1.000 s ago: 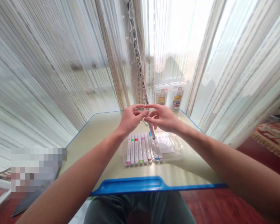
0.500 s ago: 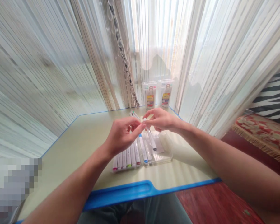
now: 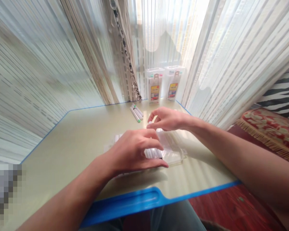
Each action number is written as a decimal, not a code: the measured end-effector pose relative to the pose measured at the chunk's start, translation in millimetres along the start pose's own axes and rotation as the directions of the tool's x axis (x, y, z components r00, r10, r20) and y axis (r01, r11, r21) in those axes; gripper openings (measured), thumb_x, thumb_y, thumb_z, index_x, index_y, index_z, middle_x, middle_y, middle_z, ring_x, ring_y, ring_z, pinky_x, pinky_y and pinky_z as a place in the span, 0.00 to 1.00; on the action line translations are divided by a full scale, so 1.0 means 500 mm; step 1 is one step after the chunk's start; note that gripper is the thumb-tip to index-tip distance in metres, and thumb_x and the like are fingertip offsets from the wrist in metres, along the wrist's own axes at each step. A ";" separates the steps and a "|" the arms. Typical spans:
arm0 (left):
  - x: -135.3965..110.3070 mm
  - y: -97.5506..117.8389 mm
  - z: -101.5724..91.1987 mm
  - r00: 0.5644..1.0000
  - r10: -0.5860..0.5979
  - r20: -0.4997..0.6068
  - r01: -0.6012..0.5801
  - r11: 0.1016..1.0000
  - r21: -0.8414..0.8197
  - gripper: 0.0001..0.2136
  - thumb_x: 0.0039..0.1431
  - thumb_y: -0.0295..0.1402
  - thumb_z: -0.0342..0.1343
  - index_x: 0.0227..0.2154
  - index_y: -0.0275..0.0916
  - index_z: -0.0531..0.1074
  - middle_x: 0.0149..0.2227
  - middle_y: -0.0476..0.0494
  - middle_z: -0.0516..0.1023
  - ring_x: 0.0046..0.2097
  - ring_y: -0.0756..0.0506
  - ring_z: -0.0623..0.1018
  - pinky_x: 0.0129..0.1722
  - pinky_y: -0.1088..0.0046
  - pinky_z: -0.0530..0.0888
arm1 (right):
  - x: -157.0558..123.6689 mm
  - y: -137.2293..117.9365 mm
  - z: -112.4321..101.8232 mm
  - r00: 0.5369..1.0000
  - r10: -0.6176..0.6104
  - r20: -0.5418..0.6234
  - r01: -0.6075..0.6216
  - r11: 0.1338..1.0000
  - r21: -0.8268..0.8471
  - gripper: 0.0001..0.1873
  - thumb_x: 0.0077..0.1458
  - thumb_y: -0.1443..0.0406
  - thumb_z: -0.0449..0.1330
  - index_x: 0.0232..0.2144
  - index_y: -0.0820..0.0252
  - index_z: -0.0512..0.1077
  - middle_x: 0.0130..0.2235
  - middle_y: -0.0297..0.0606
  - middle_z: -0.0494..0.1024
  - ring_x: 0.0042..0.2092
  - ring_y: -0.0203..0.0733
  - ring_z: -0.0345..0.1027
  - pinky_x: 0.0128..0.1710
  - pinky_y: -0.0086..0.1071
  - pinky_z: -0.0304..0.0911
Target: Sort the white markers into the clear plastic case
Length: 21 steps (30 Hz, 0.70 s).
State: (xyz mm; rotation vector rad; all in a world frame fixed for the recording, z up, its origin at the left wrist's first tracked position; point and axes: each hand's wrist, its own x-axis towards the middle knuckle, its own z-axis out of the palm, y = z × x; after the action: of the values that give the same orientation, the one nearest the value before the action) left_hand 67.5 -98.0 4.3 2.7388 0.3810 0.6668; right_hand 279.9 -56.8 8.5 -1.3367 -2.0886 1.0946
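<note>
My left hand (image 3: 137, 149) is over a clear plastic case (image 3: 106, 147) of white markers (image 3: 154, 153), with thumb and fingers spread apart. Most of the markers are hidden beneath it. Just beyond, my right hand (image 3: 167, 119) pinches the far end of a white marker (image 3: 150, 122) between thumb and fingertips. The rest of that marker is largely covered by my left hand. To the right of the markers lies the open clear half (image 3: 174, 155) of the case.
Several loose markers (image 3: 135, 114), some with green ends, lie farther back. Two clear marker cases (image 3: 154, 85) (image 3: 174, 83) stand upright at the table's back edge, before string curtains (image 3: 86, 57). A blue rim (image 3: 125, 202) edges the table (image 3: 69, 138).
My left hand has left the marker's end and moved nearer me, opening over the markers. The marker in my right hand is lower. The view has shifted slightly.
</note>
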 end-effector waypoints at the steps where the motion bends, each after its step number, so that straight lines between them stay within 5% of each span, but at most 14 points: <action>1: 0.001 0.002 0.001 1.000 -0.003 0.027 0.003 1.000 0.009 0.14 0.54 0.45 0.68 0.34 0.38 0.82 0.36 0.45 0.83 0.36 0.48 0.80 0.35 0.73 0.72 | 0.001 0.002 0.000 1.000 -0.007 0.005 0.007 1.000 -0.016 0.11 0.53 0.59 0.67 0.33 0.63 0.79 0.25 0.34 0.80 0.24 0.31 0.67 0.21 0.25 0.57; 6: 0.005 0.009 0.004 0.991 -0.023 0.132 0.014 0.997 0.071 0.13 0.55 0.45 0.67 0.29 0.39 0.82 0.35 0.47 0.83 0.33 0.49 0.79 0.33 0.72 0.70 | 0.005 0.013 -0.002 1.000 -0.023 0.003 0.023 0.996 -0.081 0.15 0.47 0.56 0.72 0.33 0.61 0.80 0.29 0.35 0.82 0.30 0.37 0.74 0.26 0.26 0.62; 21: 0.008 0.006 0.008 0.991 0.035 0.130 -0.052 0.990 0.128 0.12 0.59 0.44 0.64 0.35 0.40 0.82 0.40 0.45 0.84 0.36 0.47 0.81 0.33 0.72 0.70 | -0.002 -0.005 -0.007 0.997 0.011 -0.079 -0.035 0.948 -0.316 0.14 0.44 0.57 0.74 0.32 0.60 0.83 0.32 0.34 0.83 0.33 0.39 0.76 0.29 0.28 0.63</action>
State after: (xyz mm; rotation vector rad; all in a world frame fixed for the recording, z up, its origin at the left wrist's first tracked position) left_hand 73.6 -100.5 3.6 2.9038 0.3475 0.4891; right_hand 281.4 -56.9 12.3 -1.5253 -2.2656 0.7215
